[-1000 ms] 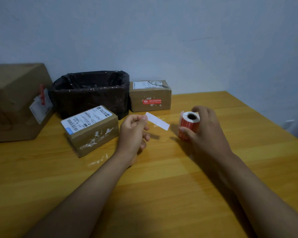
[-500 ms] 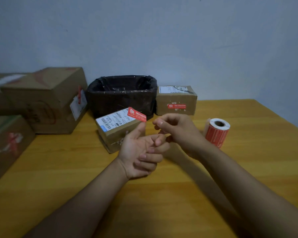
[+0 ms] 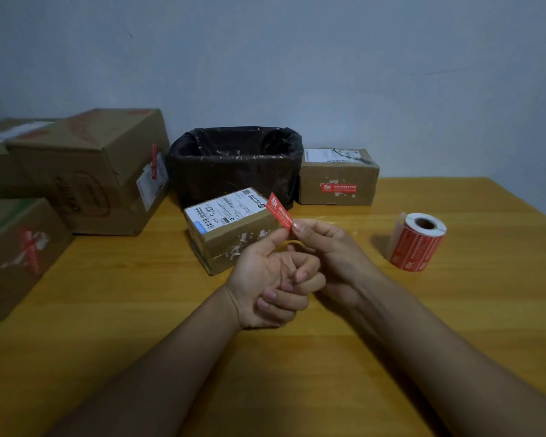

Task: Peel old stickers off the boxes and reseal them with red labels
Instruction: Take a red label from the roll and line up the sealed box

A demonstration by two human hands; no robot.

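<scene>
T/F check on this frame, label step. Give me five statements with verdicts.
1. Both hands pinch the red label. True.
2. The label roll lies flat on its side. False: it stands on end, core up.
3. The near box already has a red label on its front. False: only torn sticker residue shows.
4. The far box carries a red label. True.
5. The black-lined bin sits right of the roll. False: it is left, behind the near box.

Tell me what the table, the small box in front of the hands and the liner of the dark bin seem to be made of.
Table: wood or wood-look laminate, with yellow grain lines and a slight sheen. Small box: brown matte cardboard with torn white sticker scraps on its side. Bin liner: probably thin black plastic film, crinkled and glinting.
</scene>
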